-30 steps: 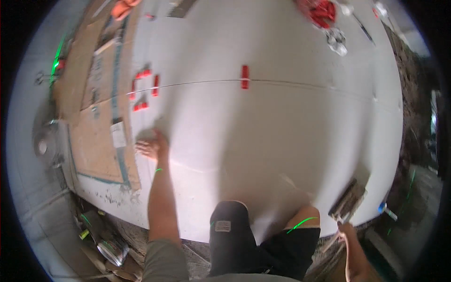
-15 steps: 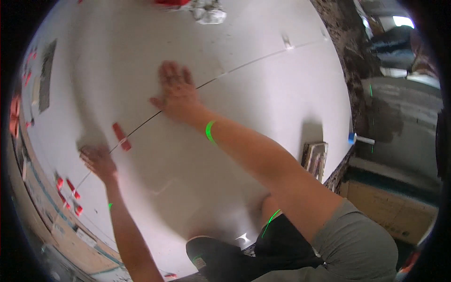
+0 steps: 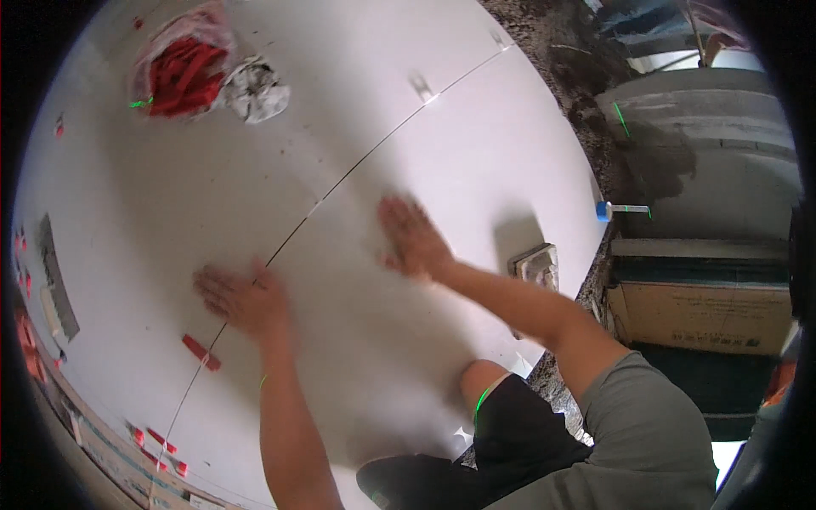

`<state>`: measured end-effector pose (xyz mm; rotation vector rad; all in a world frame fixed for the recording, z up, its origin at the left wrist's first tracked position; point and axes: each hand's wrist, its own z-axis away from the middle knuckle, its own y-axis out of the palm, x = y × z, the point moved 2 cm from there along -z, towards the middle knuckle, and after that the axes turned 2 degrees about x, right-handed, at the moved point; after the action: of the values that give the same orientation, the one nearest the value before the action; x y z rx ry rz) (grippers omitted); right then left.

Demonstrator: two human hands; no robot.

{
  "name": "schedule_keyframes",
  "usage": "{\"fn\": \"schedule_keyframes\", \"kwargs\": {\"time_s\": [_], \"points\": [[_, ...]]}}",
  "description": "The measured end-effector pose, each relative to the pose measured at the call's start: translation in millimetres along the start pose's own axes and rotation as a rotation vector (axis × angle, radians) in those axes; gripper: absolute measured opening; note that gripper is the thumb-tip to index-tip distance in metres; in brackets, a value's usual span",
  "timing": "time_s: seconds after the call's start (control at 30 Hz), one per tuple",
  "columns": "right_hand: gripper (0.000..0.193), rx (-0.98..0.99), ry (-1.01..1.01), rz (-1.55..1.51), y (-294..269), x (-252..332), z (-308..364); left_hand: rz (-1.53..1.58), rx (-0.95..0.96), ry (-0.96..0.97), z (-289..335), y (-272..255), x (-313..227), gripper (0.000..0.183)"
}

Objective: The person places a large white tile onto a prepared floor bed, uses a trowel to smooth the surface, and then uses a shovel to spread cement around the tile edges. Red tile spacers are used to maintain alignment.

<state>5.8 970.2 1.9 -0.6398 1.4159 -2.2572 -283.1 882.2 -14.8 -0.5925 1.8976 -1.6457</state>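
Both of my hands are over large white floor tiles (image 3: pixel 357 357) split by a thin dark joint (image 3: pixel 353 167). My left hand (image 3: pixel 245 299), fingers stretched, lies flat over the joint, just beyond a red levelling wedge (image 3: pixel 201 352) seated in a clip. To the right, my right hand (image 3: pixel 416 240) is spread over the tile on the near side of the joint, slightly blurred; whether its palm touches cannot be told. Neither hand holds anything. White clips (image 3: pixel 429 98) stand along the joint farther off.
A plastic bag of red wedges (image 3: pixel 183 75) sits at the far left beside a crumpled white wrapper (image 3: pixel 257 89). Several loose wedges (image 3: pixel 161 442) lie lower left, a trowel (image 3: pixel 58 276) at the left edge. Rightward are a block-like tool (image 3: pixel 535 265), a blue-ended rod (image 3: pixel 605 211) and a cardboard box (image 3: pixel 701 316).
The view has shifted, bringing the wedge bag fully in. My left hand has moved along the joint past the red wedge; my right hand has left the joint for the near-side tile.
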Motion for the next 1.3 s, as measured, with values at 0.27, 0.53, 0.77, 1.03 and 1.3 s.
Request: {"fn": "schedule_keyframes", "kwargs": {"time_s": [0.27,0.53,0.77,1.03,1.3], "points": [[0.082,-0.326,0.209,0.036,-63,-100,-136,-0.042,-0.005,0.077,2,-1,-10,0.099],[0.091,-0.236,0.347,-0.018,-48,-76,-101,0.013,0.016,0.074,-3,-1,-4,0.101],[0.068,-0.468,-0.1,-0.29,-110,25,-205,0.04,0.088,0.017,-12,-13,-5,0.103],[0.03,-0.39,-0.059,-0.039,-162,135,-351,0.076,0.108,0.021,-11,-12,-8,0.104],[0.023,-0.418,-0.056,-0.47,-166,123,-232,0.12,0.105,0.016,-15,-19,-2,0.103]]}}
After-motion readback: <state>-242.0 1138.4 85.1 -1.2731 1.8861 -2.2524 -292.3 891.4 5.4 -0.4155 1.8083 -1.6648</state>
